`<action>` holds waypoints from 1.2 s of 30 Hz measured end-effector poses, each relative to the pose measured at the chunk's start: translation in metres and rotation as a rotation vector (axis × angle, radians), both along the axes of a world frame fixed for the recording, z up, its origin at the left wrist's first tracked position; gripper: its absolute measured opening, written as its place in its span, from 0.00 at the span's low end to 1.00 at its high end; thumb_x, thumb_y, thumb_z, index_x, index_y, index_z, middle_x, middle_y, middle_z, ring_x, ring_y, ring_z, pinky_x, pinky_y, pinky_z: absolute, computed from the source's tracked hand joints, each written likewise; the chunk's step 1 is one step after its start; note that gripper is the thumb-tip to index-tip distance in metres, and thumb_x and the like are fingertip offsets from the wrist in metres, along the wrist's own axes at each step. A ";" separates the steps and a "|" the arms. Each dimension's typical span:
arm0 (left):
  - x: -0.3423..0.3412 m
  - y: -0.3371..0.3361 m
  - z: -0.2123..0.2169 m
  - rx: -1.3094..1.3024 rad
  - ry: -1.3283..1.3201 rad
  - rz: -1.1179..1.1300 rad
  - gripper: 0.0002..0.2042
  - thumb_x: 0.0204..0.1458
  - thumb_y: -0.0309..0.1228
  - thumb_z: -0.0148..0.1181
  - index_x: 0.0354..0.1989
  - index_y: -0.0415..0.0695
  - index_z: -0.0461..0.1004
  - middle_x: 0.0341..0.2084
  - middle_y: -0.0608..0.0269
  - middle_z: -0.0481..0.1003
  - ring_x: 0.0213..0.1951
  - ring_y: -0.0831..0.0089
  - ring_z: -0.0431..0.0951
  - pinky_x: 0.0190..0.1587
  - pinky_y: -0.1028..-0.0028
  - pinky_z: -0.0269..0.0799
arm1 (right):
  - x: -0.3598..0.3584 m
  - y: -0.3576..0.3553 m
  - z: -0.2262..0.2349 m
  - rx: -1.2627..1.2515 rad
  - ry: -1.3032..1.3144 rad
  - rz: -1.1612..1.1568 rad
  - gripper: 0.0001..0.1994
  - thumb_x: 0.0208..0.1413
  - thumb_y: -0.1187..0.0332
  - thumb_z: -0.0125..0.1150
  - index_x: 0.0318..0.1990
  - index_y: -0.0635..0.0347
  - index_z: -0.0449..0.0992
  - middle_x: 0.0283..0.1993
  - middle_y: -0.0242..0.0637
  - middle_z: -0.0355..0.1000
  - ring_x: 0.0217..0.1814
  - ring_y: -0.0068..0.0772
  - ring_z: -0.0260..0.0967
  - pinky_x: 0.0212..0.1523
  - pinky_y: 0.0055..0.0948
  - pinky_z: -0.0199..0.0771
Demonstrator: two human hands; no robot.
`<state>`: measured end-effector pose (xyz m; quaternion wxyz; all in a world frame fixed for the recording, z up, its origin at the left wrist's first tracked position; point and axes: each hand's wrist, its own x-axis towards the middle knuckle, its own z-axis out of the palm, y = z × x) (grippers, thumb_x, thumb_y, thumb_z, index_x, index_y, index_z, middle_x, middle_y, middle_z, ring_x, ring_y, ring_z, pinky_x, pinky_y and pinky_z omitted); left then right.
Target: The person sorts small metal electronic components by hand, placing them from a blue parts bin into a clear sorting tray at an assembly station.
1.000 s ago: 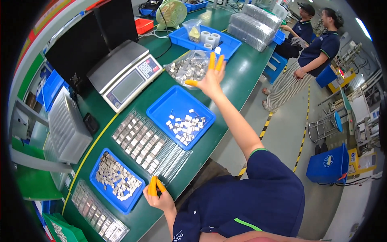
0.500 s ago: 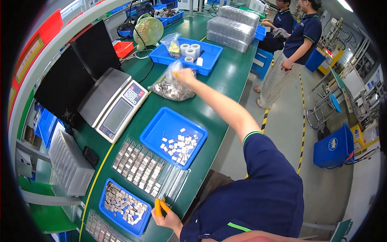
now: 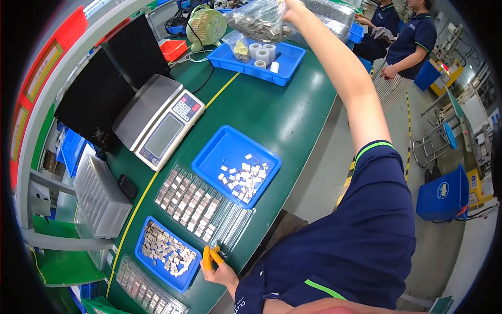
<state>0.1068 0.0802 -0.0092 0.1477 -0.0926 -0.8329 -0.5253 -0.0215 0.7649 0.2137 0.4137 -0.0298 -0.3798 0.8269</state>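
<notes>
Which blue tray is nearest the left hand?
The blue tray heaped with small metal pieces, right beside the left hand at the table's near edge. The sparser tray sits farther up; the tray with tape rolls farthest.

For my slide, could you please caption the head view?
Right hand lifts a clear bag of small parts above the green bench; left hand rests at its edge.

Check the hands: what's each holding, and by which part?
Right hand holds a clear bag of small metal parts by its top edge. Left hand rests at the table edge; it holds nothing visible.
</notes>
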 end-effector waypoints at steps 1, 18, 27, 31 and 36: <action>-0.001 -0.001 -0.001 -0.012 0.007 0.019 0.08 0.46 0.18 0.57 0.36 0.34 0.75 0.25 0.58 0.73 0.28 0.71 0.76 0.32 0.77 0.69 | -0.010 0.001 -0.009 0.051 0.069 0.009 0.06 0.51 0.68 0.53 0.34 0.59 0.71 0.29 0.39 0.70 0.30 0.38 0.70 0.30 0.39 0.75; -0.003 0.002 -0.004 -0.138 0.178 0.055 0.08 0.44 0.17 0.58 0.34 0.34 0.75 0.22 0.58 0.72 0.22 0.70 0.73 0.25 0.78 0.69 | 0.023 0.047 -0.141 -0.315 -0.192 -0.542 0.11 0.46 0.63 0.60 0.30 0.63 0.73 0.28 0.37 0.69 0.28 0.30 0.68 0.25 0.37 0.67; -0.003 0.003 -0.009 -0.148 0.229 0.042 0.09 0.42 0.17 0.60 0.34 0.36 0.76 0.19 0.59 0.71 0.19 0.71 0.69 0.22 0.78 0.64 | 0.031 -0.047 -0.146 0.506 -1.434 -0.930 0.48 0.41 0.36 0.54 0.58 0.74 0.54 0.63 0.58 0.48 0.66 0.57 0.40 0.63 0.45 0.40; -0.004 0.001 -0.007 -0.172 0.255 -0.028 0.10 0.42 0.17 0.60 0.35 0.37 0.76 0.18 0.60 0.70 0.19 0.72 0.69 0.22 0.78 0.63 | 0.074 -0.131 -0.189 0.851 -1.258 -0.944 0.52 0.41 0.41 0.57 0.61 0.75 0.41 0.64 0.60 0.41 0.67 0.56 0.37 0.64 0.44 0.37; -0.003 0.002 -0.010 -0.116 0.274 -0.096 0.10 0.40 0.18 0.61 0.34 0.37 0.77 0.18 0.61 0.70 0.18 0.72 0.68 0.20 0.78 0.62 | 0.107 -0.152 -0.249 0.550 -1.306 -0.783 0.40 0.46 0.49 0.59 0.55 0.77 0.52 0.58 0.59 0.52 0.62 0.52 0.51 0.60 0.41 0.53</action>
